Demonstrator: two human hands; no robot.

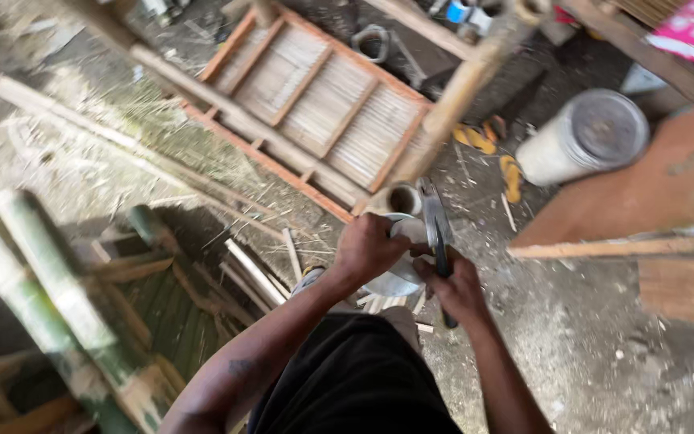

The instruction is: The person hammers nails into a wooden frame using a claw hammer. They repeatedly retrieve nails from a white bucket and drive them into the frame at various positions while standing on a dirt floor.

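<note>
From the head camera we look down on our two hands at the centre of the frame, working over a dusty floor strewn with shavings. Our left hand (367, 249) is closed over a round, pale metal piece (395, 269), perhaps a lid or a dish; motion blur keeps us from telling which. Our right hand (458, 288) is wrapped around the dark handle of a knife (437, 229), whose blade points up the frame. The blade lies just beside the top edge of the metal piece, and we cannot tell whether they touch.

The metal piece sits between our hands, lower centre, pressed against the left palm with the right knuckles close beside it. Just above it stands the open end of a bamboo pole (451, 104), which runs up towards the upper right.

We judge that the step in hand is working the blade against the metal piece, or lining it up there. The next move calls for a steady left grip and the blade kept away from the left fingers.

Around us, a slatted wooden frame (323, 104) fills the upper middle, green bamboo (38, 281) leans at the lower left, a white drum (584, 137) lies at the upper right, and a board (652, 193) covers the right edge.
</note>
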